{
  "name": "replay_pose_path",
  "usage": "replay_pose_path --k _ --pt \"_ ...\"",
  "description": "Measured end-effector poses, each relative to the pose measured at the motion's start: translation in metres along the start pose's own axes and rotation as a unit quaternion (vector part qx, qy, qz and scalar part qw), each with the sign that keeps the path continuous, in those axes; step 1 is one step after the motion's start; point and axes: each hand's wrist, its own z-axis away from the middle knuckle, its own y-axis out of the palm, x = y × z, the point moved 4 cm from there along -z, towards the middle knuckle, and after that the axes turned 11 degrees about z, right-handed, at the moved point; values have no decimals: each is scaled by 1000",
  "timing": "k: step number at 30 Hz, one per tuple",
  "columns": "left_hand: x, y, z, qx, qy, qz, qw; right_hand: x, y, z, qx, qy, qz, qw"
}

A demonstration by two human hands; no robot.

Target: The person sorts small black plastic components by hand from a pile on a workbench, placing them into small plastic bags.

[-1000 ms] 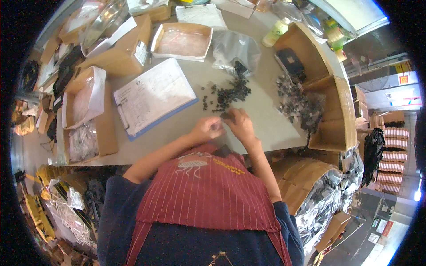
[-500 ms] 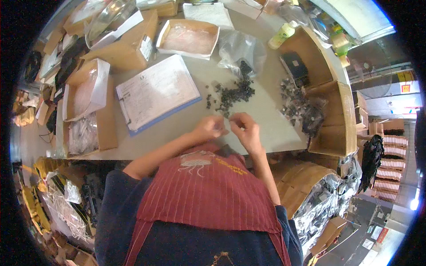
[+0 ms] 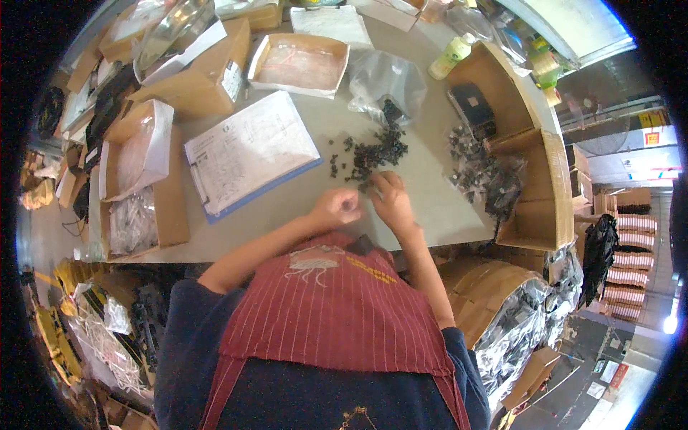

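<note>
Right of the clipboard (image 3: 247,193), black parts (image 3: 378,153) lie heaped, long axis slanting far-right to near-left; beyond its near-right corner, left hand (image 3: 334,209) curls, right hand (image 3: 392,204) narrows; cannot tell what they hold.

The left hand (image 3: 337,208) is smeared by blur, and its curled fingers hide its palm. The right hand (image 3: 391,203) has its fingertips at the near side of the small black parts (image 3: 381,150); whether it pinches one cannot be made out, and each part's exact shape is too small to tell. Writing on the sheet (image 3: 247,150) is too small and faint to read. The top edge cuts off a white box (image 3: 387,12); the lower edge crops the straps of the apron (image 3: 330,315).
</note>
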Motion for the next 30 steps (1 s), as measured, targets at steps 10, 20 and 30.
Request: replay_pose_path --k 10,20,30 --pt "-2 0 2 -16 17 18 1000 0 10 -4 31 11 -17 999" --pt "-3 5 3 1 1 187 982 56 -51 -2 55 -23 -194 979" --pt "12 -6 4 72 32 157 984 71 -52 3 30 -196 -33 980"
